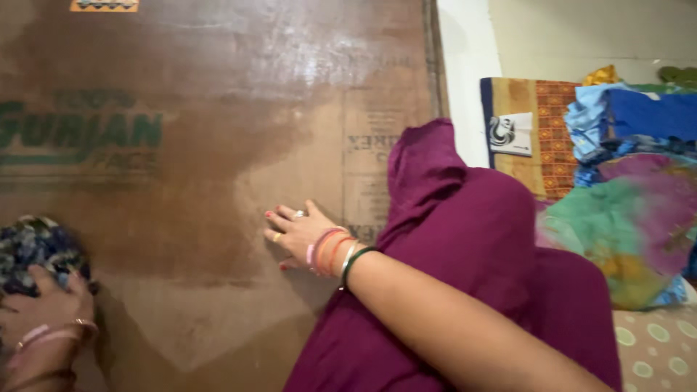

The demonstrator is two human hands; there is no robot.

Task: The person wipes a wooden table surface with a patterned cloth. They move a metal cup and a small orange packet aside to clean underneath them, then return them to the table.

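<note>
The board (210,145), a big brown plywood sheet, fills the frame from 9 o'clock through 12, its long axis running left to right across the view, its right edge up at 1 o'clock by the white wall (465,72). The right hand (301,234) lies flat on it just right of centre, fingers spread and pointing toward 9 o'clock, grip released, palm pressing the wood, grasping nothing. Bangles ring the wrist. Draped over that arm is a purple cloth (465,239), spilling from 1 o'clock down to 6, touching the board's right part. Down at 8 o'clock the left hand (43,305) has its grip clenched around a dark blue patterned cloth wad (36,247), held against the board. Working judgement: keep the flat palm steady as the brace and keep the wad firmly bunched so it stays in full contact with the wood. At 3 o'clock, a stack of coloured fabrics (624,189) lies well apart.
</note>
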